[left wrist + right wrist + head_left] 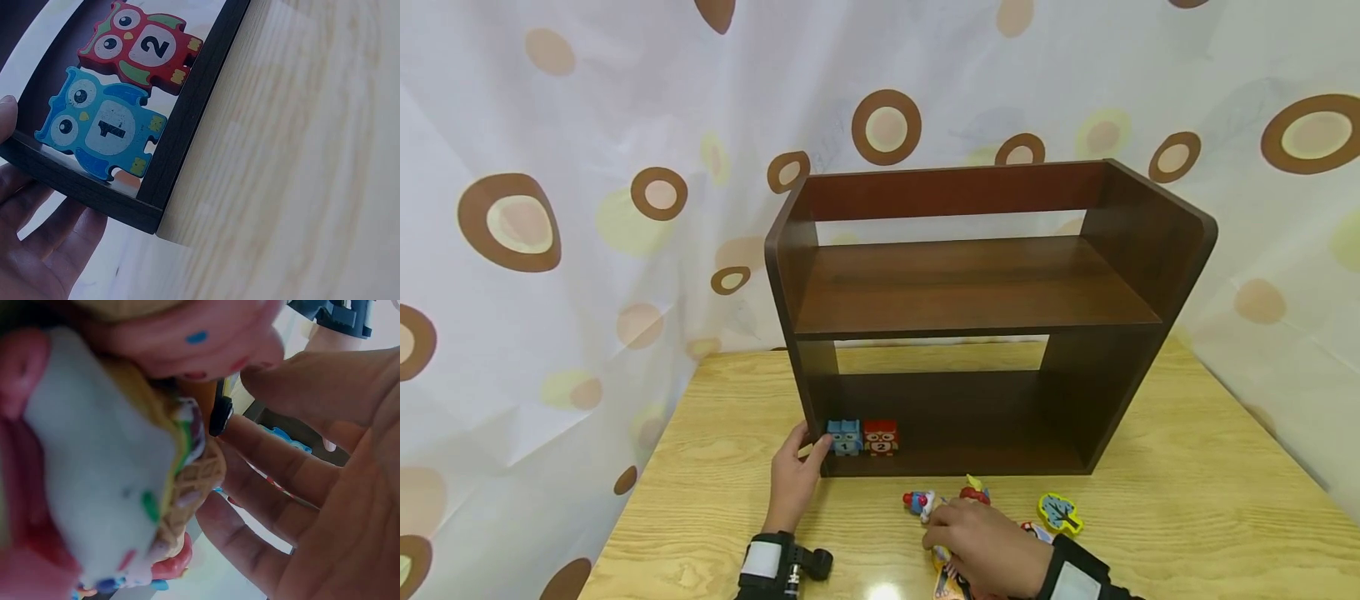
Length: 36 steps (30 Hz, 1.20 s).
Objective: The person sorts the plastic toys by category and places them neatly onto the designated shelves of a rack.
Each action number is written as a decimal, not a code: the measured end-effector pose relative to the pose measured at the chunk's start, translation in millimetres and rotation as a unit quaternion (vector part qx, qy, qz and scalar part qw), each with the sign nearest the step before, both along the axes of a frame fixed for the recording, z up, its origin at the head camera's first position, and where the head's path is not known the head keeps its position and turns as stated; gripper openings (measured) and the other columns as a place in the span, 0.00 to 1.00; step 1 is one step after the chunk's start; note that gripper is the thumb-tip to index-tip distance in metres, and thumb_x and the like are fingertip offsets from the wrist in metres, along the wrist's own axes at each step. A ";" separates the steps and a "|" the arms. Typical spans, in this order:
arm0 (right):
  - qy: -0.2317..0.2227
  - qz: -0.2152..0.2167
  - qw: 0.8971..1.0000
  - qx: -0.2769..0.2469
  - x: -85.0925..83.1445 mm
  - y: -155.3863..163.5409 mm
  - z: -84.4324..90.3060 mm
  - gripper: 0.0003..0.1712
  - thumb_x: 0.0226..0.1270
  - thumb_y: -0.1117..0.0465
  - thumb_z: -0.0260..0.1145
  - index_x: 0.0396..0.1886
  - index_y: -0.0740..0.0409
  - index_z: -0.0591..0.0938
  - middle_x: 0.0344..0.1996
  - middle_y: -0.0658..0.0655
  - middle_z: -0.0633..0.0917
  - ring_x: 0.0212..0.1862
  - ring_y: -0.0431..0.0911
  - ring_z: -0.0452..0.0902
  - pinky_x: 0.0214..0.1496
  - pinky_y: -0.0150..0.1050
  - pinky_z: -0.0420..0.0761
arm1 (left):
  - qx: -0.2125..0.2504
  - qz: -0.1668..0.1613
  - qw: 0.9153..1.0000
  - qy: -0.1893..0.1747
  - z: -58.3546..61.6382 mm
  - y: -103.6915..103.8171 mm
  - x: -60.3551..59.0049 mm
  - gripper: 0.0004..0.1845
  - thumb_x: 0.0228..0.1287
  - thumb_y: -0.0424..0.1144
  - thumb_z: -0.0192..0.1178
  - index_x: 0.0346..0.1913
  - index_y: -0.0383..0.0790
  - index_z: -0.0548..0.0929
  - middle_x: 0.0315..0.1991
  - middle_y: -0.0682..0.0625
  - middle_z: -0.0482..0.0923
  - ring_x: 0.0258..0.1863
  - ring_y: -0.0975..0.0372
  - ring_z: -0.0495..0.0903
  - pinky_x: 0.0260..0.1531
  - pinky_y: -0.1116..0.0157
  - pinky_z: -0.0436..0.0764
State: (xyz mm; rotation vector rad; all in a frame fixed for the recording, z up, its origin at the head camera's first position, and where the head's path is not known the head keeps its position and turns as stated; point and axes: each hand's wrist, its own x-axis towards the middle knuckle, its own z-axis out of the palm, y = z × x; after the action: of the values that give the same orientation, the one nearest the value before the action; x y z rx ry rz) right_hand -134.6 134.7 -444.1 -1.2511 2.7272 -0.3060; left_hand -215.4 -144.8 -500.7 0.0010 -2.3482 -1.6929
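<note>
While left hand (pixel 795 477) touches shelf (pixel 805 417), right hand (pixel 988 546) palm-down over toys (pixel 925 502).

Blue owl (pixel 100 131) and red owl (pixel 140 47) stand inside the shelf (pixel 181 125), left hand (pixel 37 244) touching its corner

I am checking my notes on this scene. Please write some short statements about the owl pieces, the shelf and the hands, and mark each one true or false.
1. The blue owl shows the number 1. True.
2. The red owl stands on the upper board. False: it stands on the bottom board of the shelf, beside the blue owl.
3. The left hand touches the shelf's left corner. True.
4. The right hand rests inside the shelf. False: it lies on the table, over small toy pieces.
</note>
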 end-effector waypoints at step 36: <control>-0.037 -0.034 0.998 0.026 -9.3 -5.7 -8.7 0.17 0.55 0.57 0.77 0.43 0.44 0.81 0.38 0.40 0.81 0.37 0.35 0.66 0.40 0.31 0.74 | 0.002 -0.001 1.000 0.004 -0.7 -0.8 0.3 0.24 0.70 0.49 0.60 0.65 0.46 0.76 0.63 0.45 0.79 0.63 0.49 0.76 0.59 0.46 0.79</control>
State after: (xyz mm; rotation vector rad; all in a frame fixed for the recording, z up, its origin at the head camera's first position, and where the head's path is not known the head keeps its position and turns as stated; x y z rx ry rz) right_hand -143.9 129.0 -452.8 -1.1128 2.7006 -0.2817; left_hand -215.2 -145.6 -501.5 -0.0077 -2.3408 -1.6955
